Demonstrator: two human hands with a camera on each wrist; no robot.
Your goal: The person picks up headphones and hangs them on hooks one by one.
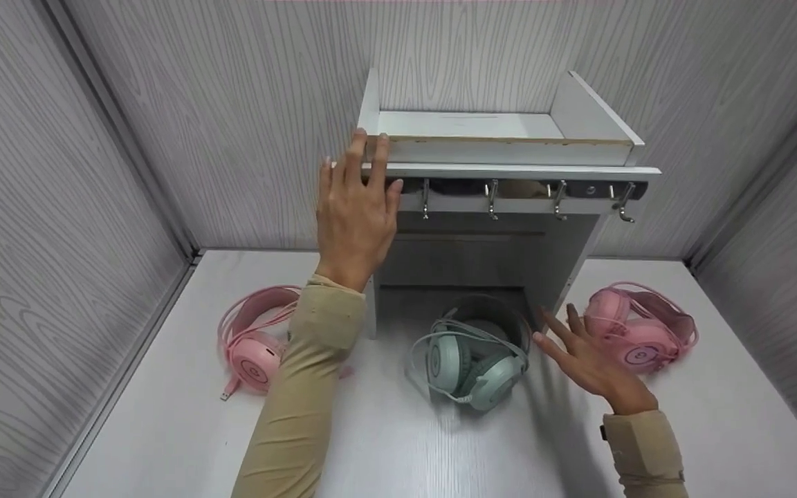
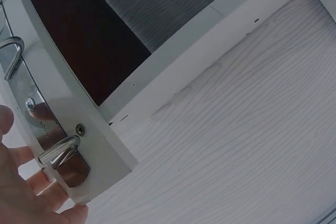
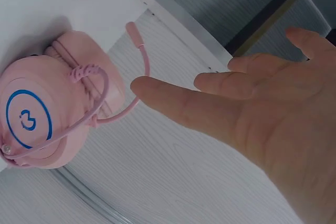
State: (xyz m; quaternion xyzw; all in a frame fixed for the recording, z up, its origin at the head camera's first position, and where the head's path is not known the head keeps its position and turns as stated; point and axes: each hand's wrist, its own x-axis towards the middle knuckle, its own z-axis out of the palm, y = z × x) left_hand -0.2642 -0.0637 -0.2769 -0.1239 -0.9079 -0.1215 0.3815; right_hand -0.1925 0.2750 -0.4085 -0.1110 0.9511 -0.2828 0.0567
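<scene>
A white wooden shelf unit [image 1: 502,153] stands at the back, with a metal hook rail [image 1: 524,188] along its front. My left hand [image 1: 355,211] rests on the left end of this rail board, fingers extended over its top edge. The left wrist view shows a silver hook [image 2: 59,151] close beside those fingers. My right hand [image 1: 596,363] is held above the table with fingers spread, holding nothing. It is between a mint-green headset [image 1: 499,384] under the shelf and a pink headset [image 1: 647,342] on the right, whose boom microphone [image 3: 135,34] points up near my index finger.
Another pink headset [image 1: 254,363] lies on the left of the white table [image 1: 163,422], partly hidden by my left sleeve, its USB plug [image 1: 227,393] showing. Wood-grain panels [image 1: 232,104] enclose the back and both sides. The shelf's right side panel [image 1: 564,263] stands near my right fingertips.
</scene>
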